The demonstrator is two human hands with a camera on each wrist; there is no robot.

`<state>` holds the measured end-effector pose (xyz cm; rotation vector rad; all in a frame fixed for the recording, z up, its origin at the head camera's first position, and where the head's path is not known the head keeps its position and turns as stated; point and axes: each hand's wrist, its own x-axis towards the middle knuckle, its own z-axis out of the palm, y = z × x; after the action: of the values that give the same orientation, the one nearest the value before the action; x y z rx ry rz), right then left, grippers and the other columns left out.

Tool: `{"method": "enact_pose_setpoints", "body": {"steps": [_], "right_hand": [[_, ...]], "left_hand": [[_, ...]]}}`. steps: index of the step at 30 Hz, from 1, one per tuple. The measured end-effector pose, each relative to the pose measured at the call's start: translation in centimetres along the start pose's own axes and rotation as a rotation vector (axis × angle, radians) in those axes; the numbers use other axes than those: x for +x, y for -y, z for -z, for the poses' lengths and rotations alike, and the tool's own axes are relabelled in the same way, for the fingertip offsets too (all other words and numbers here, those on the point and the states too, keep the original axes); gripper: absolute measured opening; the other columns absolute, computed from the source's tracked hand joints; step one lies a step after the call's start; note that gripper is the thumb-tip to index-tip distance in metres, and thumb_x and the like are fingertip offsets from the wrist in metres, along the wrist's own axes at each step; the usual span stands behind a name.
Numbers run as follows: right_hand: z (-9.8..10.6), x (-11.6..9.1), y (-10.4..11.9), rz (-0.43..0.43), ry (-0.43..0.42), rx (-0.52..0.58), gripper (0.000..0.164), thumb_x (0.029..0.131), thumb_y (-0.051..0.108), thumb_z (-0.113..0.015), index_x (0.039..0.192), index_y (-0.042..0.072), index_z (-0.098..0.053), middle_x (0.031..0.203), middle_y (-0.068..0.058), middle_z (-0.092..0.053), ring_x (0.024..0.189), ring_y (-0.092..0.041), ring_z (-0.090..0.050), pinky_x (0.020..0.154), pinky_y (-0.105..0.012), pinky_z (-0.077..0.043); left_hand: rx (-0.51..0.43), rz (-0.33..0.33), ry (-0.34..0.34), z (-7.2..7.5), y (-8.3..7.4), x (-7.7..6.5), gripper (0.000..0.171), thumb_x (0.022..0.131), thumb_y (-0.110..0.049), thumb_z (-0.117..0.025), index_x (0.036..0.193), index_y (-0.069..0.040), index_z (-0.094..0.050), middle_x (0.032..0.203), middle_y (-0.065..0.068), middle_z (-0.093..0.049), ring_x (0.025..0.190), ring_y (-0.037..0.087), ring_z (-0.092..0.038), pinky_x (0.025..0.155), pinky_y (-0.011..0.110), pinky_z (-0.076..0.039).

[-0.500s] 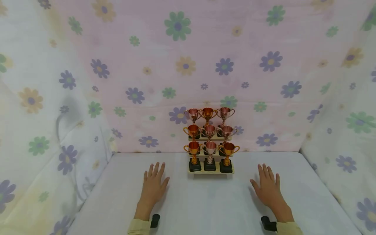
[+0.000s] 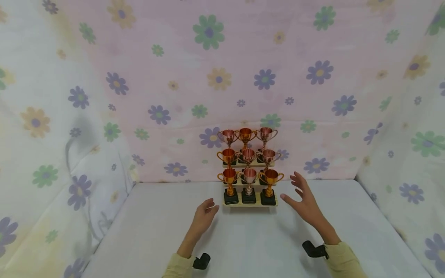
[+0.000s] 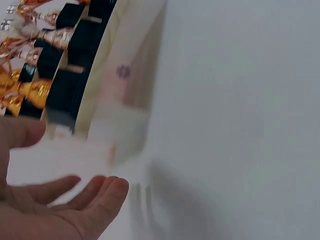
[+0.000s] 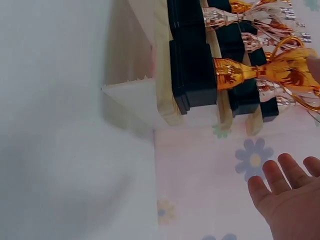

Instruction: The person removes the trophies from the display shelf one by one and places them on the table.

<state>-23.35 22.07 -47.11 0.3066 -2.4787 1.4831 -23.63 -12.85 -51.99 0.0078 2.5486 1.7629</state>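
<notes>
Several small trophy cups on black bases stand in three rows on a stepped wooden rack (image 2: 252, 206). The front row has a gold trophy (image 2: 230, 178) at left, a pinkish trophy (image 2: 249, 177) in the middle and another gold trophy (image 2: 270, 178) at right. My left hand (image 2: 202, 218), loosely bent, is above the table just left of the rack's front corner, holding nothing. To the right, my right hand (image 2: 306, 204) is raised beside the front right gold trophy, thumb and fingers spread apart. In the right wrist view, its fingers (image 4: 282, 180) are near that trophy; contact cannot be told.
The rack stands on a white table (image 2: 156, 224), close to a flowered pink cloth (image 2: 180, 77) at the back. Flowered cloth walls (image 2: 38, 154) rise on both sides. A black wrist device (image 2: 314, 250) sits at each sleeve.
Both hands have come off the table toward the rack. My left hand moved right and its fingers bent; my right hand moved up and left, with its thumb spread. The trophies stay put.
</notes>
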Motion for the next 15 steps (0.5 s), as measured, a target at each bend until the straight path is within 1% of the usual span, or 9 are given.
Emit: {"method": "enact_pose_setpoints", "body": {"steps": [2, 5, 7, 9, 11, 13, 15], "right_hand": [[-0.4, 0.8, 0.2, 0.002, 0.007, 0.036, 0.087, 0.094, 0.014, -0.073, 0.161, 0.007, -0.017, 0.159, -0.026, -0.033, 0.142, -0.045, -0.035, 0.116, -0.068, -0.029], [-1.0, 1.7, 0.3, 0.011, 0.011, 0.085, 0.087, 0.093, 0.012, -0.075, 0.160, 0.006, -0.020, 0.157, -0.025, -0.037, 0.141, -0.043, -0.038, 0.116, -0.065, -0.032], [-1.5, 2.2, 0.3, 0.018, 0.010, 0.121, 0.089, 0.092, 0.010, -0.076, 0.160, 0.007, -0.019, 0.156, -0.024, -0.038, 0.140, -0.043, -0.040, 0.116, -0.064, -0.034], [-1.9, 2.5, 0.2, 0.023, 0.005, 0.161, 0.090, 0.092, 0.009, -0.076, 0.160, 0.007, -0.018, 0.155, -0.024, -0.039, 0.140, -0.043, -0.041, 0.116, -0.062, -0.035], [-2.2, 2.9, 0.0, 0.023, -0.003, 0.194, 0.089, 0.092, 0.008, -0.076, 0.161, 0.008, -0.019, 0.155, -0.024, -0.040, 0.139, -0.042, -0.041, 0.115, -0.061, -0.036], [-2.5, 3.2, -0.2, 0.020, -0.011, 0.214, 0.086, 0.092, 0.007, -0.075, 0.160, 0.009, -0.021, 0.154, -0.024, -0.042, 0.138, -0.042, -0.044, 0.115, -0.059, -0.038], [-2.8, 3.5, -0.4, 0.022, -0.017, 0.222, 0.082, 0.093, 0.007, -0.074, 0.159, 0.008, -0.025, 0.152, -0.024, -0.045, 0.134, -0.040, -0.047, 0.114, -0.057, -0.039]], "left_hand": [[-0.071, 0.067, -0.003, -1.1, -0.1, 0.5, 0.056, 0.104, -0.020, -0.056, 0.144, 0.016, -0.041, 0.136, 0.032, -0.056, 0.122, 0.041, -0.059, 0.100, 0.047, -0.055], [-0.194, 0.139, -0.004, -2.3, -0.1, 1.0, 0.055, 0.106, -0.019, -0.051, 0.143, 0.019, -0.039, 0.134, 0.032, -0.057, 0.117, 0.037, -0.061, 0.097, 0.041, -0.057], [-0.281, 0.158, -0.013, -2.9, 0.0, 1.2, 0.052, 0.108, -0.018, -0.048, 0.142, 0.021, -0.040, 0.132, 0.033, -0.057, 0.116, 0.035, -0.062, 0.097, 0.040, -0.058], [-0.372, 0.175, -0.028, -3.4, 0.1, 1.2, 0.050, 0.109, -0.017, -0.045, 0.142, 0.020, -0.041, 0.135, 0.033, -0.056, 0.117, 0.033, -0.062, 0.099, 0.040, -0.056], [-0.484, 0.191, -0.038, -3.9, 0.4, 1.3, 0.050, 0.110, -0.018, -0.043, 0.143, 0.020, -0.040, 0.137, 0.033, -0.054, 0.118, 0.030, -0.061, 0.103, 0.040, -0.055], [-0.588, 0.199, -0.046, -4.3, 0.7, 1.4, 0.051, 0.110, -0.019, -0.044, 0.145, 0.018, -0.038, 0.141, 0.032, -0.052, 0.118, 0.027, -0.061, 0.105, 0.041, -0.052], [-0.665, 0.197, -0.048, -4.7, 0.9, 1.5, 0.053, 0.110, -0.021, -0.045, 0.146, 0.017, -0.036, 0.145, 0.032, -0.049, 0.120, 0.025, -0.060, 0.107, 0.041, -0.051]]}}
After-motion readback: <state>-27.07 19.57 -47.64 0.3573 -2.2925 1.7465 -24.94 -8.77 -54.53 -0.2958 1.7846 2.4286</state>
